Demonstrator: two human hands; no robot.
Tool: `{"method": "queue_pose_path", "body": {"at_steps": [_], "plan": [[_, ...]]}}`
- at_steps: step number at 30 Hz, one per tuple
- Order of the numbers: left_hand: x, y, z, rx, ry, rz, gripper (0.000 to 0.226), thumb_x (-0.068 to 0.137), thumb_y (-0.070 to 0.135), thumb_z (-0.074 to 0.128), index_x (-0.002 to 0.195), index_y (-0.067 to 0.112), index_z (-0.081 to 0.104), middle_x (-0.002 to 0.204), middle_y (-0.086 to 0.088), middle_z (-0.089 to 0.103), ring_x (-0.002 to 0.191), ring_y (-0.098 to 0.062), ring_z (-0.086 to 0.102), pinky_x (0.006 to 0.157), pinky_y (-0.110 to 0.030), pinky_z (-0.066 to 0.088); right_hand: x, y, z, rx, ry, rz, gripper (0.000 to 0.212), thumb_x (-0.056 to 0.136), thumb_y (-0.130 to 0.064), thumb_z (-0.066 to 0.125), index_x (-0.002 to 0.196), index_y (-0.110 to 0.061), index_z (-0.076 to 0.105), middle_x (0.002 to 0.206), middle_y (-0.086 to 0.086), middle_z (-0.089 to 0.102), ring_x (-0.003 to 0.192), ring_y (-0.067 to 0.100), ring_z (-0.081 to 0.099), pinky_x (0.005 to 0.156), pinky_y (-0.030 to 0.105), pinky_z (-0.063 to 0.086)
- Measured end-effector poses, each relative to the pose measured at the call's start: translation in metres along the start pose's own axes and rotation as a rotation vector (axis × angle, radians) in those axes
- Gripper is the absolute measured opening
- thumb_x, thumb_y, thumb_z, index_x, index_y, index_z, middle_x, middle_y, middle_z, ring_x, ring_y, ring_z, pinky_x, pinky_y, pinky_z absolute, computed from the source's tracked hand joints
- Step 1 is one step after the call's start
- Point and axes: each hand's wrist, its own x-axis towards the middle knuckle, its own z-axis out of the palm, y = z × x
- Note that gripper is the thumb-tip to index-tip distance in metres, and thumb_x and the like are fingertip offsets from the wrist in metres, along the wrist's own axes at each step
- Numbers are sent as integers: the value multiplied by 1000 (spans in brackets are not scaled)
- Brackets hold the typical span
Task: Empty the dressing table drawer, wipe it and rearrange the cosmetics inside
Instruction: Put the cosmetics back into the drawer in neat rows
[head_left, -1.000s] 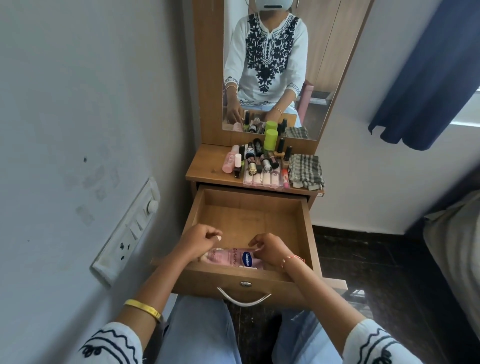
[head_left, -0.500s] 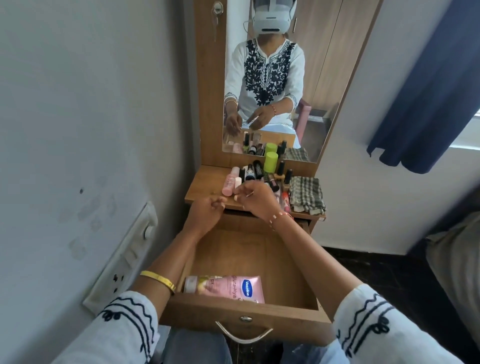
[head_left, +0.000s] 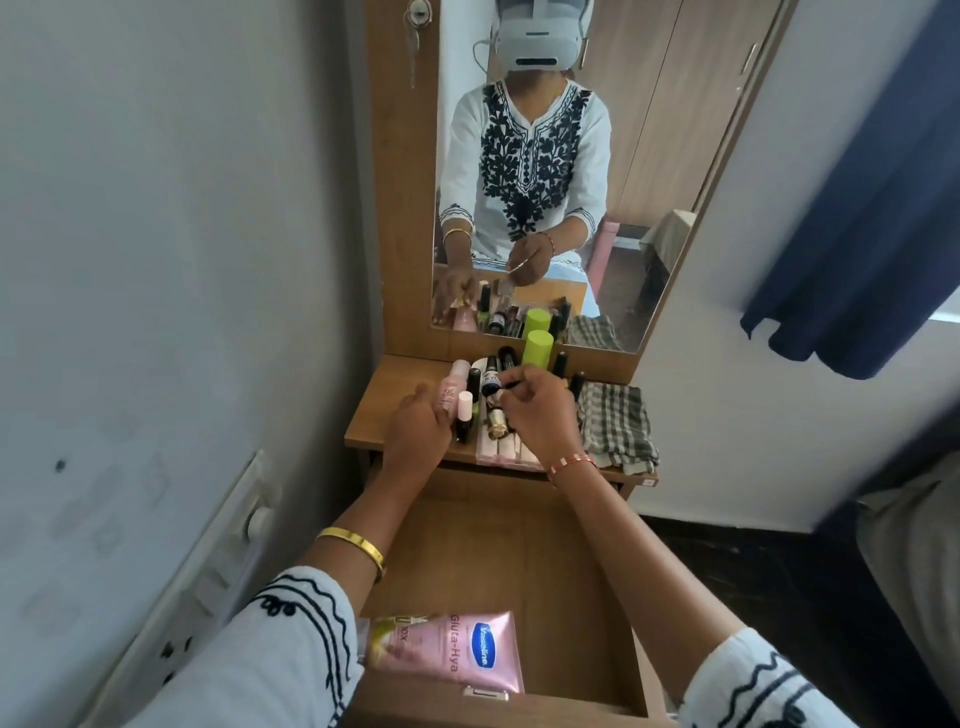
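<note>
1. My right hand pinches a thin dark pencil over the cosmetics on the shelf. It looks light and stiff, so a grip near its middle with the fingertips should be enough.
2. My left hand lies beside the pink bottle. The fingers seem to touch it, but I cannot tell if they hold it.
3. The small bottles between my hands stand close together. I judge they are smooth and fall easily, so each is better taken by the body, not the cap.
4. The pink tube lies flat in the drawer, near my left sleeve. It is probably soft and light, so I would hold it at the stiff cap end.
5. On the tube I read "Vaseline" and "Gluta-Hya". The writing on the small bottles is too small to read.
</note>
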Motion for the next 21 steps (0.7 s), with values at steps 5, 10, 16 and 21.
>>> {"method": "queue_pose_path", "body": {"at_steps": [5, 10, 16, 21], "plan": [[6, -1, 6, 13, 12, 46, 30, 95, 18, 43, 120, 5, 51, 105, -16, 63, 93, -27, 59, 76, -36, 49, 5, 7, 0, -4, 33, 0, 20, 87, -4, 54, 102, -13, 63, 64, 0, 52, 60, 11, 50, 48, 9, 39], [11, 0, 3, 52, 38, 28, 25, 90, 21, 50, 98, 2, 62, 89, -17, 65, 77, -27, 57, 61, -33, 43, 2, 11, 4, -101, 13, -44, 19, 88, -5, 54, 102, -13, 64, 59, -7, 46, 58, 9, 47, 56, 20, 42], [31, 8, -4, -43, -171, -183, 34, 91, 30, 51, 108, 3, 64, 106, -17, 66, 94, -31, 61, 71, -33, 43, 2, 15, 2, -58, 37, -29, 19, 89, -6, 53, 103, -10, 64, 61, -11, 48, 57, 1, 45, 54, 13, 40], [35, 13, -3, -33, -186, -213, 32, 90, 25, 55, 109, 0, 62, 110, -18, 63, 99, -30, 58, 72, -32, 40, 12, 4, 1, -57, 60, -41, 22, 88, -4, 50, 104, -9, 64, 77, -2, 63, 67, 11, 59, 64, 27, 54]]}}
